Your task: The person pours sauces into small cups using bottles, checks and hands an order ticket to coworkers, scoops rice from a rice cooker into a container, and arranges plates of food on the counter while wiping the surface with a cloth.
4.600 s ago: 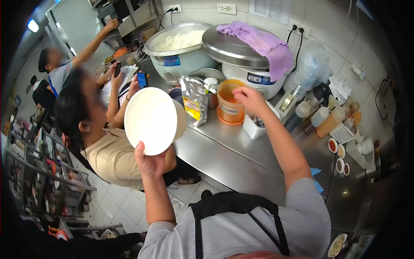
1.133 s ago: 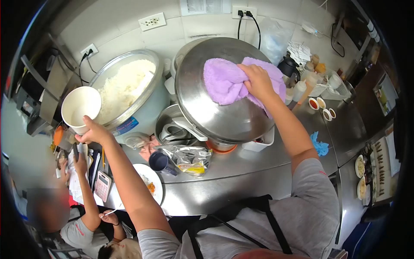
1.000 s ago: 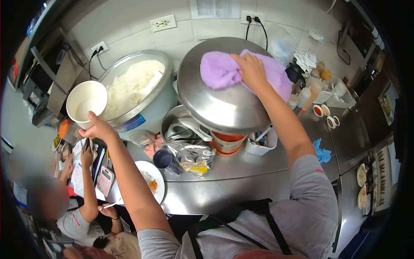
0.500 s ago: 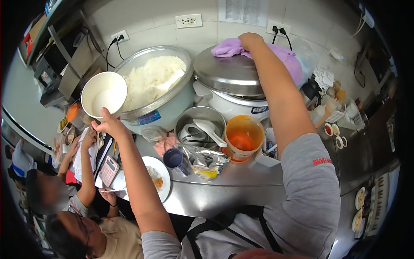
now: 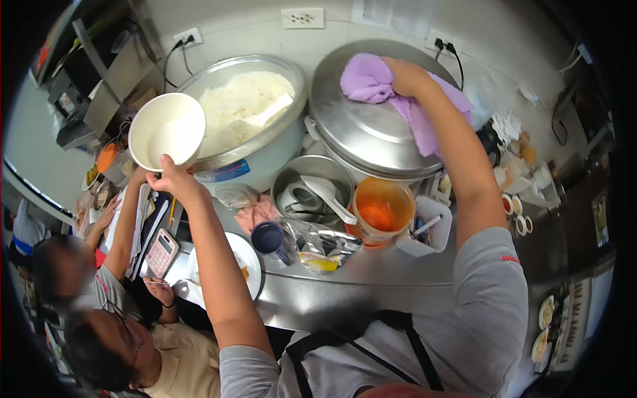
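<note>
My left hand [image 5: 178, 179] holds a white bowl [image 5: 166, 132] by its near side, thumb at the rim. The bowl is tipped toward me, and I see nothing in it. Beside it stands a large tub [image 5: 229, 169] of white rice [image 5: 232, 99] with a white paddle [image 5: 269, 114] lying in it. My right hand [image 5: 405, 76] is closed on a purple cloth [image 5: 367, 78] on top of a round metal lid [image 5: 361, 136]. The lid lies over a white pot [image 5: 345, 161]; any handle under the cloth is hidden.
In front stand a metal bowl [image 5: 312, 162] with white utensils, an orange-stained tub [image 5: 381, 209], a dark mug [image 5: 269, 239] and a white container [image 5: 428, 232]. At left, other people sit near a plate [image 5: 255, 282], a pink calculator [image 5: 161, 252] and papers.
The lid's near edge has come down toward the pot, and its top now shows as a fuller round. The bowl stays in my left hand. The view has shifted slightly.
</note>
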Motion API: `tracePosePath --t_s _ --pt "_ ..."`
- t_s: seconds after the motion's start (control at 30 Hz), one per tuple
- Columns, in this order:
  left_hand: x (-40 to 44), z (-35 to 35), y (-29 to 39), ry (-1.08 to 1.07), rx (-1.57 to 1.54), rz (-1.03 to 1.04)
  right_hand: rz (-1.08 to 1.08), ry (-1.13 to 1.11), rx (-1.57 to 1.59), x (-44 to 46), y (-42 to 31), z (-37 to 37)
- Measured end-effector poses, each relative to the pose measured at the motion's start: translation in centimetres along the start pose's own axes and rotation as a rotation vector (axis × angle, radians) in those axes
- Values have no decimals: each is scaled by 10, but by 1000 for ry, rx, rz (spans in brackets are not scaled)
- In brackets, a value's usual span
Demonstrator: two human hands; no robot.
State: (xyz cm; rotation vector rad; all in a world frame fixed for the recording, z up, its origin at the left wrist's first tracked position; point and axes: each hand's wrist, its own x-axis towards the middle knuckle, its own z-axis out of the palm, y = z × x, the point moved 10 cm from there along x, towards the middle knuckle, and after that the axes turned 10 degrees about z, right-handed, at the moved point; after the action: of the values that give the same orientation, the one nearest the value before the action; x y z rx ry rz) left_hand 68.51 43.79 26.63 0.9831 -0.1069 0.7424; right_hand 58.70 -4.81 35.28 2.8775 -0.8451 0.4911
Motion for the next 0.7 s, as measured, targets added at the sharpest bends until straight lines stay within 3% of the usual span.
tracePosePath --t_s 0.07,0.17,0.37,0.7 --pt "2 -3 -4 -12 5 -1 -35 229 1 -26 -1 2" --pt "3 -6 -6 -45 43 9 -8 398 -53 -63 4 5" --pt "-1 -7 -2 -31 -13 19 73 549 101 -120 25 -12" --pt "-2 -8 6 -37 -30 5 226 496 73 -140 48 -19"
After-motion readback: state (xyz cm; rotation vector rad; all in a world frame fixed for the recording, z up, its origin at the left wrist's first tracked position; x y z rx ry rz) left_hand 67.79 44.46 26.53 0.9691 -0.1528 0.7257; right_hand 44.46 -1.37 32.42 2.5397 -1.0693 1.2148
